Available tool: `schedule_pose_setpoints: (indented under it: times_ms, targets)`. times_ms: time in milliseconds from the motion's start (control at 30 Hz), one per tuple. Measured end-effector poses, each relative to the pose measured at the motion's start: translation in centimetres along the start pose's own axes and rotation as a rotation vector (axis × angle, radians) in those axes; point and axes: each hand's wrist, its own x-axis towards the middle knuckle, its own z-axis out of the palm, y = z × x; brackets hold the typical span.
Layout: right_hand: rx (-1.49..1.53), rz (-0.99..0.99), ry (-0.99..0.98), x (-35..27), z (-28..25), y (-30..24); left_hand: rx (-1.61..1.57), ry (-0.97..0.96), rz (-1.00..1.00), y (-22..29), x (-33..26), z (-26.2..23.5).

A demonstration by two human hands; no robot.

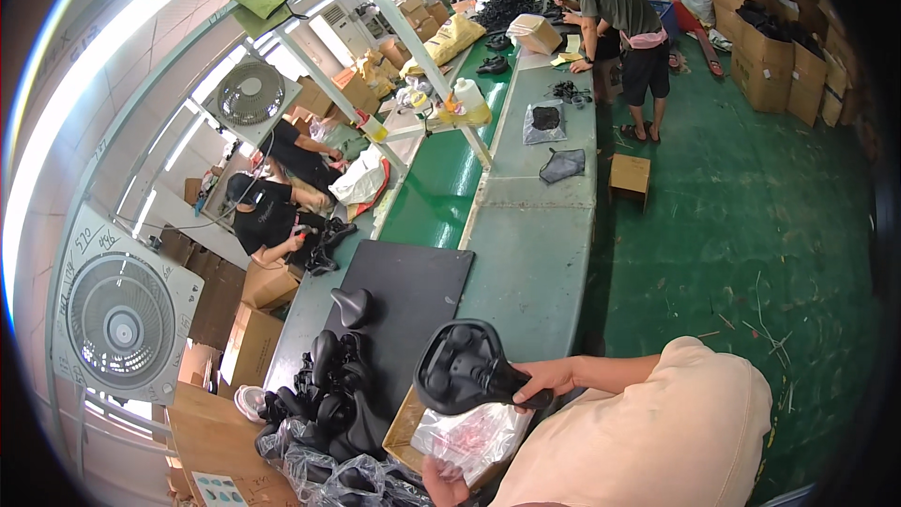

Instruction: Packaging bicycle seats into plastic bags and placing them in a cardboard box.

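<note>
I have my right hand [546,377] clamped around the narrow nose of a black bicycle saddle [462,368], held underside-up over the near end of the counter [530,253], so its moulded base faces me. My left hand [441,481] sits low at the bottom edge, fingers pinched on a clear plastic bag [469,437] with something pinkish inside, lying over an open cardboard box [405,432] just below the saddle. By my reckoning the work is in its early part: one saddle is in hand and not yet in the bag, a single saddle [352,305] rests alone on the dark mat [413,291], and a heap of loose black saddles [328,394] lies to my left. Whether any bagged pieces are already in the box I cannot tell. Further up the counter, other people bend over their own piles.
</note>
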Motion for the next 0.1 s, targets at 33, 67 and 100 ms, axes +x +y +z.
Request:
schedule_pose_setpoints:
  times_ms: [33,67,100]
  targets:
    - [0.005,0.009,-0.013,0.2,0.6,-0.1,-0.002,0.016,0.003,-0.6,-0.2,-0.4]
    - [-0.179,0.018,-0.041,0.5,1.1,-0.3,-0.186,-0.196,0.117,-1.9,1.0,-1.8]
    - [-0.36,0.011,-0.044,0.3,2.5,-1.3,-0.362,-0.431,0.211,-3.3,4.0,-3.9]
